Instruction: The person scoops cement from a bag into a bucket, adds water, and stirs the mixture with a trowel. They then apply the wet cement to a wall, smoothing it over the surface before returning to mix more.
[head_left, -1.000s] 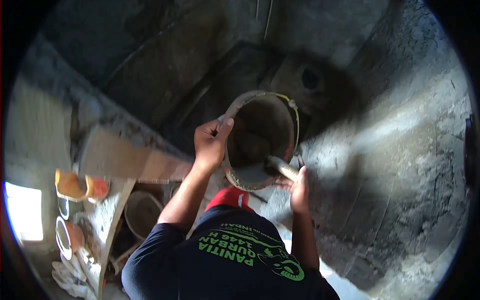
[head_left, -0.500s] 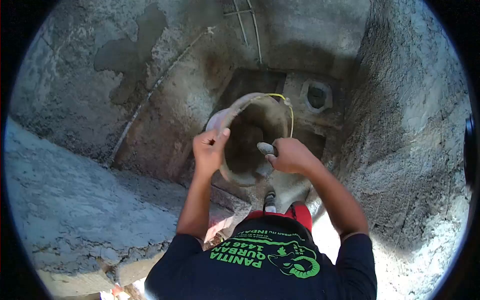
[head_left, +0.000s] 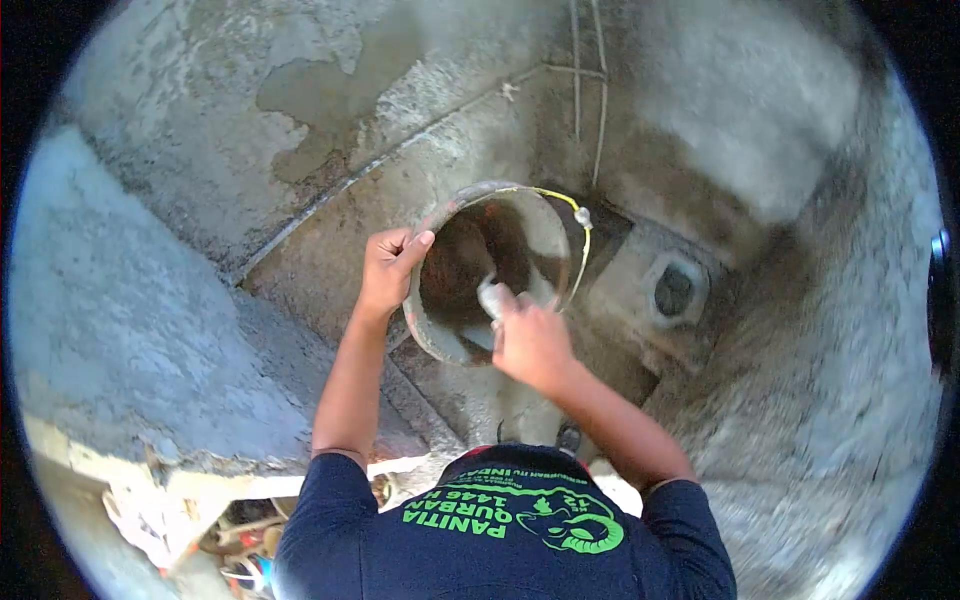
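A round, mortar-stained bucket is tilted so that its mouth faces me, with dark wet material inside. My left hand is closed on the bucket's left rim, thumb over the edge. Over the bucket's mouth, my right hand is closed around a hand tool with a pale, rounded handle end. Motion blurs that hand, and the rest of the tool is hidden. A yellow bucket handle arcs loosely along the right side of the rim.
Rough cement walls stand close on both sides. A squat toilet pan is set in the floor to the right. Thin pipes run along the back wall. Assorted items lie at the lower left.
My view has turned, moving the toilet pan lower and to the right. The bucket's mouth now faces me more fully. My right hand has moved left, further over the bucket's opening.
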